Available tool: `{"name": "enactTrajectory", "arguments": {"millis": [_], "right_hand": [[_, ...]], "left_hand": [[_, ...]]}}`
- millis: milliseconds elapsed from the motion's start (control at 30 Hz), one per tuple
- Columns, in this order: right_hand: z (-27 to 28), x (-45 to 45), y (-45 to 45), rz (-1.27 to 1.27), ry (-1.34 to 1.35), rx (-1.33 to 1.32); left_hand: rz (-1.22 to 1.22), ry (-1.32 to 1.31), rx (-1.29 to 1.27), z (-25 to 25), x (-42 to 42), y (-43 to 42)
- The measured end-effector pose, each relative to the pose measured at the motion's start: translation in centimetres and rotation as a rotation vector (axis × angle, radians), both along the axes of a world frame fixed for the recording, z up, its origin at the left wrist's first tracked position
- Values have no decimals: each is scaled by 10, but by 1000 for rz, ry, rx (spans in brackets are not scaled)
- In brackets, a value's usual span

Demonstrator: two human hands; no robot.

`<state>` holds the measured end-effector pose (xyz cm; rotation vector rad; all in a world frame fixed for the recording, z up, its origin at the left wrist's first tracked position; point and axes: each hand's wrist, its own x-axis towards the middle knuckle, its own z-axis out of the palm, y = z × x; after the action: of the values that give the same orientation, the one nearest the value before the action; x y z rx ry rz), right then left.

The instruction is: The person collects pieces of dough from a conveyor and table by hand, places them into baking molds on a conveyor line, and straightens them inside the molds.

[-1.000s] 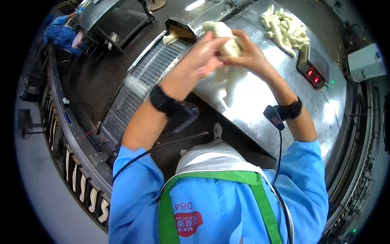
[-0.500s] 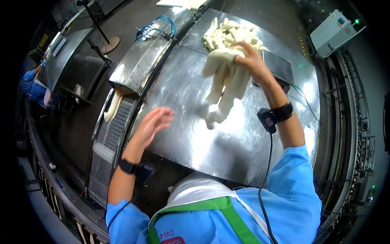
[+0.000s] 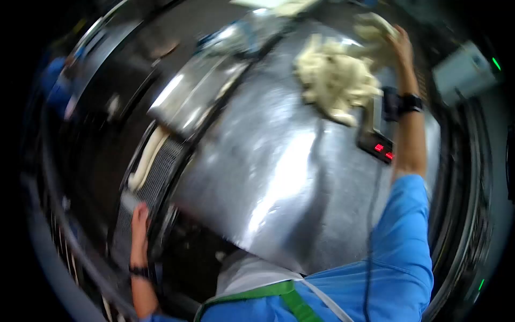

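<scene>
My right hand (image 3: 401,47) is stretched to the table's far right corner, closed around pale dough strips (image 3: 375,31) that are smeared by motion. Just below and left of them, a heap of dough strips (image 3: 335,78) lies on the metal table (image 3: 257,177). My left hand (image 3: 140,219) is low at the left, over the edge of the mesh conveyor (image 3: 163,166); its fingers are too blurred to read. A long dough strip (image 3: 146,161) lies on that conveyor, beyond my left hand.
A scale with a red digital display (image 3: 383,151) sits beside my right forearm. The conveyor's metal cover (image 3: 196,96) runs along the table's left side. A white control box (image 3: 465,74) stands at the right. Another person in blue (image 3: 56,83) is at the far left.
My right hand has carried the dough strips from above the table's middle to the far right, by the heap. My left hand has moved left and down to the conveyor. The view has shifted.
</scene>
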<state>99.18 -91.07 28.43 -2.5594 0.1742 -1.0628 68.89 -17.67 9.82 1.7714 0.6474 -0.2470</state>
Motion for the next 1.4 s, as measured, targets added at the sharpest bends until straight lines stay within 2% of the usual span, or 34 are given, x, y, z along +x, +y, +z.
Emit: {"name": "enactTrajectory", "arguments": {"millis": [33, 67, 100, 133, 167, 200, 233, 267, 333, 367, 433, 467, 500, 533, 567, 600, 633, 667, 700, 767, 833, 867, 933, 967, 1033, 1067, 1167, 1200, 1233, 1300, 1333, 1400], "right_hand": [[-34, 11, -1, -108, 204, -36], [-76, 25, -14, -102, 492, -32], [-150, 55, -55, -127, 664, -431], [-206, 54, -75, 25, 803, -606], [-234, 51, -86, -31, 726, -609], [-201, 14, -34, -152, 785, -350], [-175, 0, -2, -149, 874, 18], [-164, -9, 7, -248, 909, -44], [-141, -18, 43, -477, 955, -262], [-131, -23, 58, -496, 928, -307], [-145, -27, 70, -322, 725, -442], [-152, -28, 77, -241, 626, -519], [-180, -10, 48, 13, 551, -426], [-167, -26, 103, -5, 563, -645], [-150, -44, 162, -26, 551, -865], [-168, -44, 189, 32, 544, -1056], [-186, -41, 207, 385, 301, -708], [-186, -56, 264, 405, 384, -394], [-236, -40, 294, 455, 274, -472], [-221, -71, 375, 871, 357, -204], [-229, -104, 440, 1030, 509, -52], [-234, -113, 466, 1129, 544, 38], [-238, -136, 506, 1277, 517, 193], [-236, -147, 521, 1327, 446, 256], [-206, -172, 539, 1427, 373, 562], [-186, -180, 537, 1457, 489, 914], [-167, -185, 511, 1350, 576, 946], [-165, -185, 496, 1388, 474, 866], [-168, -186, 480, 1376, 459, 859], [-166, -193, 445, 1275, 674, 1157], [-160, -197, 423, 1210, 682, 1142], [-148, -197, 384, 1050, 648, 1131]], "left_hand": [[58, -38, 25, 2, -1, -1], [52, -114, 121, -24, -6, 23], [49, -166, 289, -39, -3, 38], [96, -83, 362, -40, 1, 42], [184, 61, 432, -25, 3, 33], [177, 52, 490, -33, 6, 46], [161, 46, 544, -49, 9, 56], [178, 56, 548, -61, 16, 62], [90, 131, 762, -80, 32, 76], [89, 118, 754, -82, 42, 76], [71, 80, 661, -84, 68, 69], [41, 176, 801, -70, 83, 57], [-84, 39, 837, -136, 95, 106], [-115, -75, 717, -115, 102, 89], [-109, -60, 724, -107, 108, 80], [-102, -119, 741, -139, 114, 99], [-114, 25, 1315, -135, 119, 87], [-43, -33, 1138, -122, 115, 81], [-37, 192, 1109, -99, 118, 67], [-64, 0, 1070, -96, 105, 73], [-125, -318, 807, -99, 89, 90], [-185, -382, 758, -66, 82, 70], [-229, -545, 339, 0, 67, 23], [-236, -598, 114, 34, 63, -6], [-263, -661, -273, 68, 58, -46], [-213, -647, -409, 71, 57, -60], [-184, -585, -760, 102, 54, -94], [-161, -578, -861, 93, 57, -99], [-211, -547, -888, 91, 58, -107], [-354, -503, -928, 94, 62, -132], [-347, -469, -840, 90, 64, -143], [-508, -486, -535, 69, 78, -157]]}}
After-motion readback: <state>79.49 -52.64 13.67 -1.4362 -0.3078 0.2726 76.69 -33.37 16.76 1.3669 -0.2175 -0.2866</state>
